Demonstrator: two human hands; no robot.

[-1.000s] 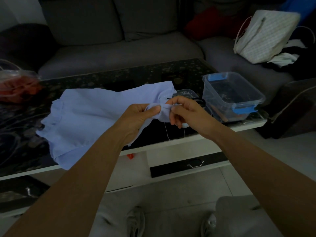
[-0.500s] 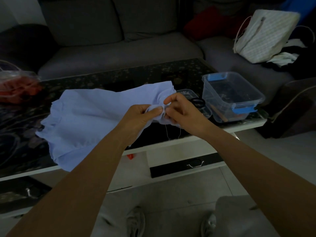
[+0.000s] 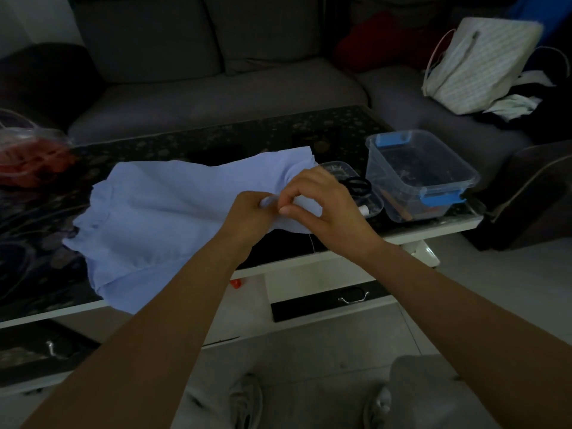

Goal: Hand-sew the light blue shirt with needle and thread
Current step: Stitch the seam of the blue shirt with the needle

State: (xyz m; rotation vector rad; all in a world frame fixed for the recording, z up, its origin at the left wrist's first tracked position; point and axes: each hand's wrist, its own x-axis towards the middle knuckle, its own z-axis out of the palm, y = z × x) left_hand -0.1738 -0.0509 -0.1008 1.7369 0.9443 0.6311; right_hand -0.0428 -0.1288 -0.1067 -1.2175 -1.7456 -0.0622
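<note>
The light blue shirt (image 3: 161, 212) lies spread on the dark glass coffee table (image 3: 216, 140), its right end lifted off the top. My left hand (image 3: 247, 215) grips a bunched fold of that end. My right hand (image 3: 322, 202) meets it from the right, thumb and forefinger pinched together at the fold; the needle itself is too small to make out. A thin pale thread (image 3: 312, 243) hangs down below my right wrist.
A clear plastic box with blue clips (image 3: 421, 178) stands at the table's right end, beside a small clear tray (image 3: 356, 187) holding black scissors. A bag with red contents (image 3: 28, 156) sits far left. A grey sofa (image 3: 216, 88) lies behind, with a white bag (image 3: 476, 66).
My right hand has shifted a little left and up over the fold, its fingers now curled over my left thumb. The shirt's lifted end moved slightly with the hands.
</note>
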